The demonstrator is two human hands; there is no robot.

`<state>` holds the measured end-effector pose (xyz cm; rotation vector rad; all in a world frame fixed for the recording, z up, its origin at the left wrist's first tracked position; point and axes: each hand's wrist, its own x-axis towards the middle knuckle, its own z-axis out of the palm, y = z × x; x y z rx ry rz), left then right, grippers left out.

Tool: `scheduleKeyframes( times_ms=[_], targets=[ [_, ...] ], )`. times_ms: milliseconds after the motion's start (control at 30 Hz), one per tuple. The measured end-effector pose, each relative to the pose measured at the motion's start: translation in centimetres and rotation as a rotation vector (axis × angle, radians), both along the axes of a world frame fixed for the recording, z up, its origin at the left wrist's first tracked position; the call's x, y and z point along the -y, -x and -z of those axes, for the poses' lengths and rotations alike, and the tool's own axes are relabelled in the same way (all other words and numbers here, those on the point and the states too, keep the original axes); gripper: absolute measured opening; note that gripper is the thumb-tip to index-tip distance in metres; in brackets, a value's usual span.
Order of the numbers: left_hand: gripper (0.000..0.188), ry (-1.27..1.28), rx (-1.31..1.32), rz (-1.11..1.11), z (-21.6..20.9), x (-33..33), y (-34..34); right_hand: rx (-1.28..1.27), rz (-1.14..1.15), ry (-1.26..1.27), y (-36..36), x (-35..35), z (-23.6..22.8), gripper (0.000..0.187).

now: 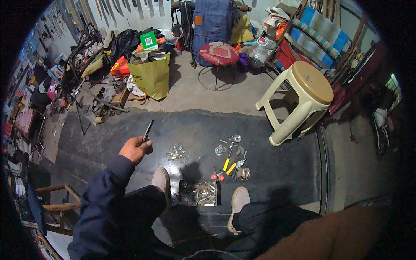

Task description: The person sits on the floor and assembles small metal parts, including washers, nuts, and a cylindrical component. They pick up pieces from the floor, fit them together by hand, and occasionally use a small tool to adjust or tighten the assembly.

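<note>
I see the left hand (135, 150) closed around a slim dark tool (148, 130), raised above the left half of the black mat (286, 169), its tip toward the far edge; the right hand is out of my sight, so I cannot tell its state. For good handling, I think, the grip should be firm and the tip kept away from the body — the small metal pieces (177, 152) and yellow-handled tools (226, 164) lie nearer the mat's middle, best left undisturbed.

Black mat (281, 173) bears metal bits (177, 152), yellow-handled tools (226, 164).
</note>
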<state>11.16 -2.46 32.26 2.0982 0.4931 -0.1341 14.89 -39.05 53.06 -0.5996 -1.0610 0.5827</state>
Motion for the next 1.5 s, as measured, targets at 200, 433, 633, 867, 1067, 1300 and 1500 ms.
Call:
scheduleKeyframes(
  times_ms=[200, 433, 633, 867, 1067, 1300, 1500],
  targets=[
    [0.03, -0.042, -0.001, -0.014, 0.2, -0.6, 0.5, -0.01, -0.012, 0.009, 0.1, -0.8, 0.0, 0.026],
    [0.031, -0.06, -0.028, -0.026, 0.6, -1.4, 0.6, -0.005, -0.013, 0.014, 0.4, -1.4, 0.0, 0.026],
    [0.031, -0.03, 0.001, -0.014, 0.4, -1.2, 0.8, -0.013, -0.023, 0.024, 0.4, -1.4, -0.1, 0.026],
    [0.031, -0.078, -0.019, 0.0, -0.1, -1.0, 0.6, -0.006, -0.023, 0.021, 0.5, -1.2, -0.3, 0.026],
    [0.03, -0.079, -0.024, -0.001, -0.3, -0.7, 0.4, 0.002, -0.019, 0.023, 0.4, -1.2, -0.3, 0.025],
    [0.032, -0.089, -0.014, 0.006, -0.2, -0.6, 0.4, 0.004, -0.021, 0.019, 0.4, -1.2, -0.2, 0.025],
    [0.034, -0.1, -0.04, -0.01, 0.0, -0.7, 0.2, 0.015, -0.021, 0.009, 0.4, -1.0, -0.2, 0.025]
  ],
)
